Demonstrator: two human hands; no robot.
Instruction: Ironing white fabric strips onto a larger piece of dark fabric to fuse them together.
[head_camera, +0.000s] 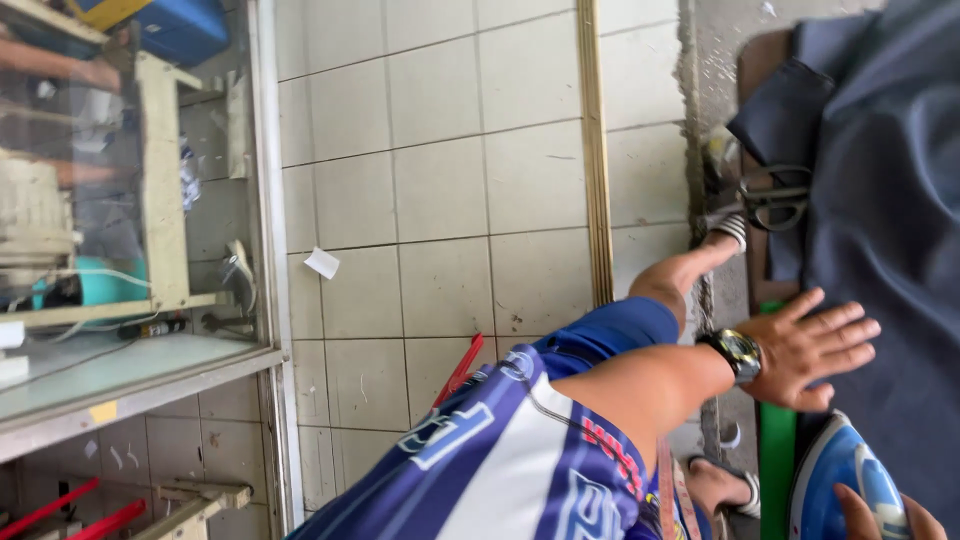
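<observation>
Head view: left hand (815, 345) flat on dark cloth (885, 230).

Single head camera, tilted sideways, looking down, close over tiled floor (440, 200)

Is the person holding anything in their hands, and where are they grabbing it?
The left hand holds nothing; it lies flat, fingers spread, on the dark blue cloth. The right hand rests on top of the blue iron; any grip is cut off from view.
</observation>
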